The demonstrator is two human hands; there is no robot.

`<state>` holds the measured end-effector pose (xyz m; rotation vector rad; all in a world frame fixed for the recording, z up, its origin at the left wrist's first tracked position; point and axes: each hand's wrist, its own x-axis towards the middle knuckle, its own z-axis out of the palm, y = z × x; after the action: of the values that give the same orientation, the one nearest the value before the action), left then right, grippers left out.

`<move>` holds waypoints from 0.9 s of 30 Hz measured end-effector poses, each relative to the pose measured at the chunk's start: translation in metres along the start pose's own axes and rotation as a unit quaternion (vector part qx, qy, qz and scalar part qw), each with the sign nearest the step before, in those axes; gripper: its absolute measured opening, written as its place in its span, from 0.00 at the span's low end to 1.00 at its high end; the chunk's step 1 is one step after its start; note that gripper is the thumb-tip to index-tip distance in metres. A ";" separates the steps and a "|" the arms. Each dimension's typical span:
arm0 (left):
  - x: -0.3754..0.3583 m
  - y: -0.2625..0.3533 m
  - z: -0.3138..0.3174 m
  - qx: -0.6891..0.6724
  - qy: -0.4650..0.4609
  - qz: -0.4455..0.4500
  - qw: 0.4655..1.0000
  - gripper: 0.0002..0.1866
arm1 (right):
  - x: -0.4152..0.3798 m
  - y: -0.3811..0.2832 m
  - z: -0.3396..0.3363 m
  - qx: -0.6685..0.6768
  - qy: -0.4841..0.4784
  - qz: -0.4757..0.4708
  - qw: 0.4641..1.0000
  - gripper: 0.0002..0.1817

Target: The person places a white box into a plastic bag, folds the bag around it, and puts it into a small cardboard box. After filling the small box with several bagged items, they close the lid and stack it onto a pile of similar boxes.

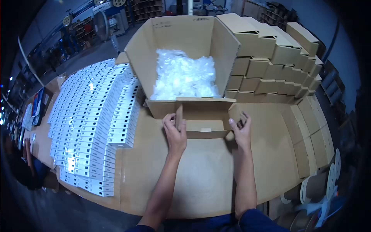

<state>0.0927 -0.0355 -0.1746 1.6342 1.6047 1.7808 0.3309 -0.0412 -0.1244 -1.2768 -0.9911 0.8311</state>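
Note:
A small open cardboard box [206, 134] rests on the table in front of me, its back flap raised. Its left end flap stands between the thumb and fingers of my left hand [176, 134]. At the opposite end, my right hand [242, 131] has its thumb inside the right flap and its fingers curled behind it. A small pale patch shows on the box's inner floor. Directly behind is a large open carton [181, 33] holding a heap of clear plastic bubble packaging [185, 75].
Rows of stacked white boxes [89, 123] cover the left side of the table [201, 178]. Stacked brown cartons [266, 54] rise at the back right, with more cartons [309, 137] along the right edge. Reels [317, 187] sit at lower right. Another person's arm [29, 156] shows far left.

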 end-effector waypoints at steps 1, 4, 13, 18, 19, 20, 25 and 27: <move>0.001 0.006 -0.004 0.013 0.001 0.006 1.000 0.25 | -0.004 -0.006 0.002 -0.070 0.042 -0.063 0.995 0.33; -0.001 0.021 -0.024 0.033 -0.016 0.034 0.999 0.29 | -0.025 -0.012 0.010 -0.188 0.102 -0.229 0.950 0.28; -0.030 0.022 -0.188 0.190 -0.007 0.026 0.981 0.25 | -0.109 -0.024 0.140 -0.156 -0.378 -0.353 0.842 0.32; -0.026 -0.015 -0.233 0.312 -0.004 0.034 0.950 0.27 | -0.123 -0.005 0.229 -0.193 -0.484 -0.334 0.785 0.42; -0.027 -0.018 -0.237 0.317 -0.010 0.030 0.948 0.27 | -0.126 -0.006 0.240 -0.193 -0.489 -0.335 0.782 0.42; -0.027 -0.020 -0.238 0.322 -0.015 0.027 0.946 0.27 | -0.128 -0.006 0.248 -0.193 -0.494 -0.336 0.779 0.43; -0.031 -0.024 -0.245 0.352 -0.011 0.027 0.936 0.27 | -0.130 0.001 0.261 -0.210 -0.490 -0.343 0.774 0.45; -0.031 -0.025 -0.246 0.360 -0.002 0.015 0.933 0.25 | -0.130 0.001 0.261 -0.202 -0.489 -0.347 0.775 0.45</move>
<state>-0.1083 -0.1811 -0.1552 1.9262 2.4239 1.2443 0.0407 -0.0639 -0.1380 -0.6123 -2.4101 0.6713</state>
